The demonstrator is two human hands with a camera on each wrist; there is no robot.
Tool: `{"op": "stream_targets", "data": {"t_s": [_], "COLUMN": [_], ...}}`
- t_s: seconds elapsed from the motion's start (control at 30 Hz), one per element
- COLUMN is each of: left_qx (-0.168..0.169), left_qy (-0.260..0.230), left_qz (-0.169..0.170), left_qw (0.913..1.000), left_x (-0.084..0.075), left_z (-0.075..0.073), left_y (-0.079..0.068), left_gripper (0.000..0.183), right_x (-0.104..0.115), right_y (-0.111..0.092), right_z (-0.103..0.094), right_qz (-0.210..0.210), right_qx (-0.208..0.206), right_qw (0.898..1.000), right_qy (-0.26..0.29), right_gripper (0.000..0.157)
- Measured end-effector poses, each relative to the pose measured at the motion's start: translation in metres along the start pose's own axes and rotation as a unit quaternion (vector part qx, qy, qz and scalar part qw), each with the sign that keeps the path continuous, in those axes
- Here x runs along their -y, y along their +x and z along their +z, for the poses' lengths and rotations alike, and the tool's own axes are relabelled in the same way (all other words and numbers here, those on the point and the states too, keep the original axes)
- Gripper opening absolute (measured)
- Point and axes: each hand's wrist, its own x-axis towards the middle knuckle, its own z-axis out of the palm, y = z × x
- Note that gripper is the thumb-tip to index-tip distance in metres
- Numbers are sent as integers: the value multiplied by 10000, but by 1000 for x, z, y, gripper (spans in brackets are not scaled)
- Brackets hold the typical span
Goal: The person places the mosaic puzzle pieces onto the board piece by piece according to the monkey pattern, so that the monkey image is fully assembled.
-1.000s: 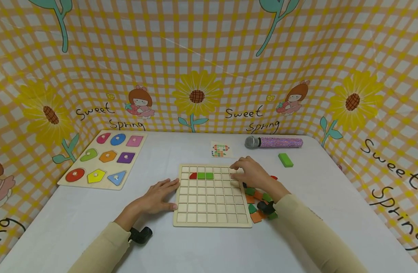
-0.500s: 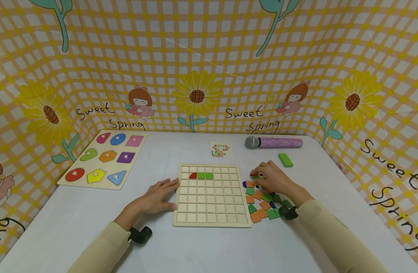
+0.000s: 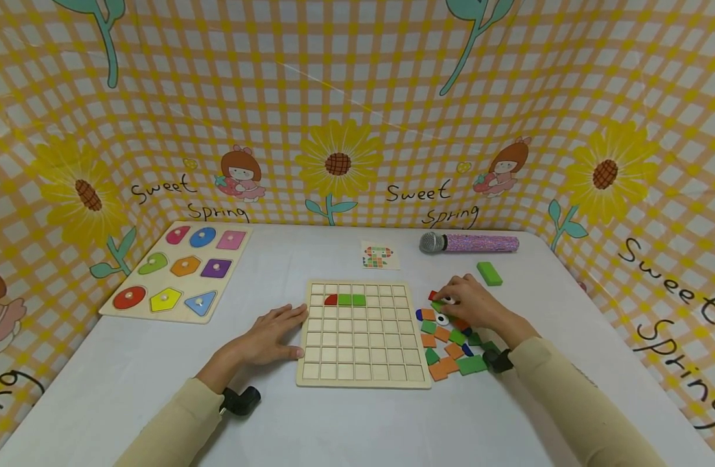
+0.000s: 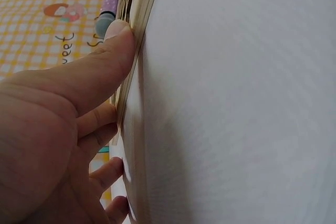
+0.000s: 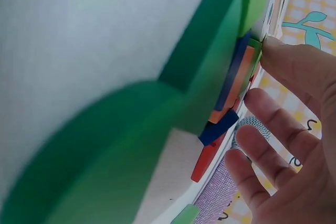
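A square wooden grid board lies on the white table, one red quarter-round tile and two green tiles set in its upper row. My left hand rests at the board's left side, fingers straight and spread; in the left wrist view its thumb touches the board's edge. Right of the board, my right hand reaches into the loose pile, thumb and index finger pinching a small green tile. The right wrist view has the thumb and index fingertip at opposite ends of that tile, remaining fingers loosely bent.
Several orange tiles, green tiles, blue pieces and round eye pieces spread beside the board. Behind lie a small pattern card, a microphone and a green block. A knobbed shape puzzle is at left.
My right hand has moved from the board's upper right corner rightward to the loose pile, its fingers coming down around a green tile. My left hand has stayed at the board's edge.
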Motion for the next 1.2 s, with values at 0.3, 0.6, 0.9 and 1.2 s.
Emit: {"op": "stream_targets", "data": {"t_s": [0.3, 0.6, 0.9, 1.2], "left_qx": [28, 24, 15, -4], "left_qy": [-26, -28, -37, -24], "left_qz": [-14, -9, 8, 19], "left_qw": [10000, 10000, 10000, 10000], "left_x": [-1, 0, 1, 1], "left_z": [-1, 0, 0, 0], "left_y": [0, 1, 0, 1], "left_gripper": [78, 78, 78, 78], "right_x": [1, 2, 5, 6], "right_y": [4, 6, 8, 6], "right_z": [-3, -4, -3, -2], "right_qz": [-212, -62, 237, 300], "right_qx": [186, 394, 228, 86], "right_qw": [9995, 9988, 9983, 9970], "right_qy": [-153, -284, -477, -707], "right_gripper": [21, 24, 31, 29]}}
